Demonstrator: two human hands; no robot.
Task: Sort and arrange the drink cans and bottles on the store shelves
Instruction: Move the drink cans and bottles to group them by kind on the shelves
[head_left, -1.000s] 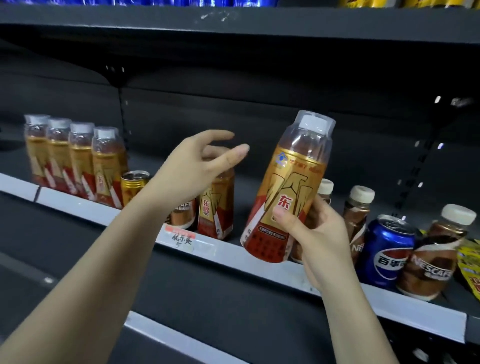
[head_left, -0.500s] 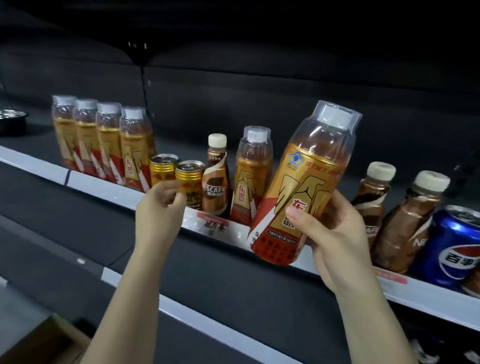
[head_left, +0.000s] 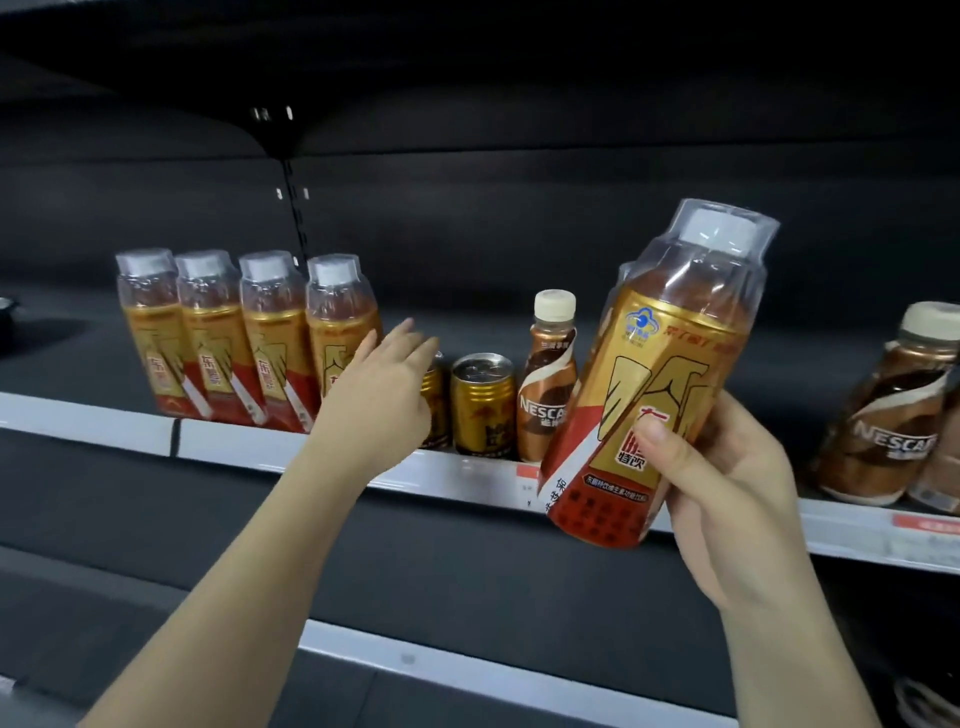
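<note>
gold-and-red bottle (head_left: 655, 384): tilted, gripped by right hand (head_left: 727, 499) in front of the shelf edge (head_left: 93, 422). left hand (head_left: 379, 400): fingers extended, released, before a gold can (head_left: 483, 405) on that shelf, beside four matching bottles (head_left: 244, 338).

shop | dark shelf (head_left: 467, 332) | price-tag rail (head_left: 260, 447) | row of drink bottles (head_left: 244, 338)

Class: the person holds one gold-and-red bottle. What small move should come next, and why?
Probably the left hand slides the two gold cans aside, since they stand directly beside the row of four matching bottles where the bottle in the right hand belongs.
</note>
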